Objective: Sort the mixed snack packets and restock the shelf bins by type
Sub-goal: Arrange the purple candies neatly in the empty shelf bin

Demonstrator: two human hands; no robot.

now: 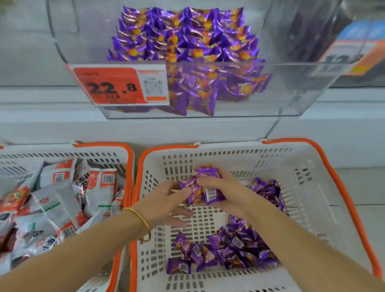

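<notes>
Loose purple packets (230,250) in white basket (324,182), right hand (226,189) clutching a bunch of purple packets (210,193), left hand (164,204) spread, touching the bunch, red-and-white packets (60,194) in second basket (105,158) at left, beyond, clear shelf bin (297,92) holding stocked purple packets (185,34).

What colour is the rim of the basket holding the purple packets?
Orange rim, clearest in the head view.

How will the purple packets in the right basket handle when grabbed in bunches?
Probably light: the right hand holds several purple packets at once. They look glossy, so some may slip out. Pillow-shaped, they likely won't roll.
</notes>
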